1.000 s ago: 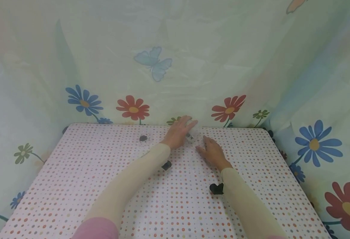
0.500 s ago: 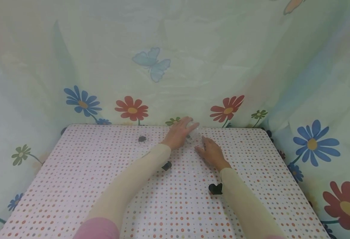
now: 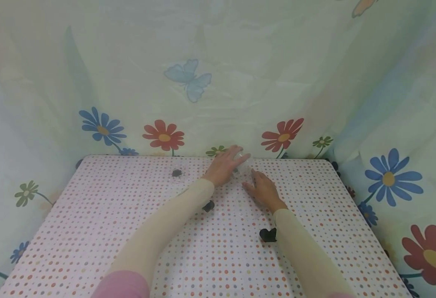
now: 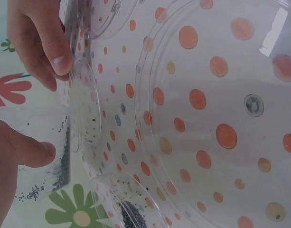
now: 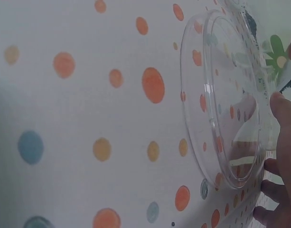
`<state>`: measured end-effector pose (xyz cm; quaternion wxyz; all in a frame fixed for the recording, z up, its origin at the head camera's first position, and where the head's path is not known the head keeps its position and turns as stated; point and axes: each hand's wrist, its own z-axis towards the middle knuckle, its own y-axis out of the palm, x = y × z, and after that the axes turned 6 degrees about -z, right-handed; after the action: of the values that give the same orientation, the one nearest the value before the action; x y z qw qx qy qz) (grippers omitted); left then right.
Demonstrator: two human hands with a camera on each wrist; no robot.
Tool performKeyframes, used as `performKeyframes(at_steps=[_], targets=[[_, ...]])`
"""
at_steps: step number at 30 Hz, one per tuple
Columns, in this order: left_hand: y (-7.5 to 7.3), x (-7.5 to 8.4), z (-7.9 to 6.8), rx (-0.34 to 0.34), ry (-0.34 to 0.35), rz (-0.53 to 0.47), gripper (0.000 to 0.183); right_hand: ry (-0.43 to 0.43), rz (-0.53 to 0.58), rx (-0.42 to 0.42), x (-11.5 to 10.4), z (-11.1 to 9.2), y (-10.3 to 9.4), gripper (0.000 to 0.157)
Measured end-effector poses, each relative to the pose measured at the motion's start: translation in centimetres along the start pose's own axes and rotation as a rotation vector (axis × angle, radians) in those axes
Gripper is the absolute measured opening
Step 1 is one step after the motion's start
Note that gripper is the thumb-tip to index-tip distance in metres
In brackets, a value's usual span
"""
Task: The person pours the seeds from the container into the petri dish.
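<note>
My left hand (image 3: 223, 167) grips a clear plastic packet (image 4: 43, 137) of tiny black grains, its thumb across the face in the left wrist view. The packet stands over the far part of the table, beside a shallow clear dish (image 4: 95, 99) with pale bits and a few black grains. My right hand (image 3: 264, 190) lies to the right of this dish, fingers loosely extended, a fingertip right at its rim in the left wrist view. Nearer to me, a larger clear round dish (image 5: 209, 95) rests on the table.
Another clear dish (image 4: 152, 197) holds a dark heap of grains, left of my left hand. One more clear dish (image 4: 109, 31) shows at the top of the left wrist view. A dotted cloth covers the table (image 3: 91, 215); a flowered curtain (image 3: 221, 82) hangs behind.
The dark patch beside my left hand shows smaller than a second ago, and the clear packet has shifted slightly up by the thumb. My right hand keeps its place.
</note>
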<state>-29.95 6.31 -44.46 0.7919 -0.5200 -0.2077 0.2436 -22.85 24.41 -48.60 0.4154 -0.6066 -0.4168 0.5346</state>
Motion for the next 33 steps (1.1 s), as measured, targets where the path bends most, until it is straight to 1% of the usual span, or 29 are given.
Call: performKeyframes(at_steps=[4, 8, 15, 19, 25, 33], targets=[[0.0, 0.08, 0.13, 0.006, 0.035, 0.014, 0.077, -0.002, 0.01, 0.006, 0.12, -0.1, 0.0, 0.075], [0.02, 0.2, 0.29, 0.012, 0.068, 0.041, 0.072, 0.002, 0.014, 0.006, 0.18, -0.09, 0.07, 0.075], [0.14, 0.33, 0.43, 0.009, 0.101, 0.098, 0.069, 0.015, 0.021, -0.003, 0.22, -0.05, 0.21, 0.076], [0.25, 0.36, 0.52, -0.001, 0.117, 0.118, 0.068, 0.016, 0.018, 0.002, 0.17, -0.1, 0.17, 0.076], [0.25, 0.43, 0.59, -0.043, 0.124, 0.141, 0.068, 0.014, 0.018, 0.002, 0.04, -0.13, 0.06, 0.075], [-0.01, 0.6, 0.64, -0.062, 0.153, 0.199, 0.064, 0.009, -0.012, 0.011, -0.19, 0.11, 0.18, 0.075]])
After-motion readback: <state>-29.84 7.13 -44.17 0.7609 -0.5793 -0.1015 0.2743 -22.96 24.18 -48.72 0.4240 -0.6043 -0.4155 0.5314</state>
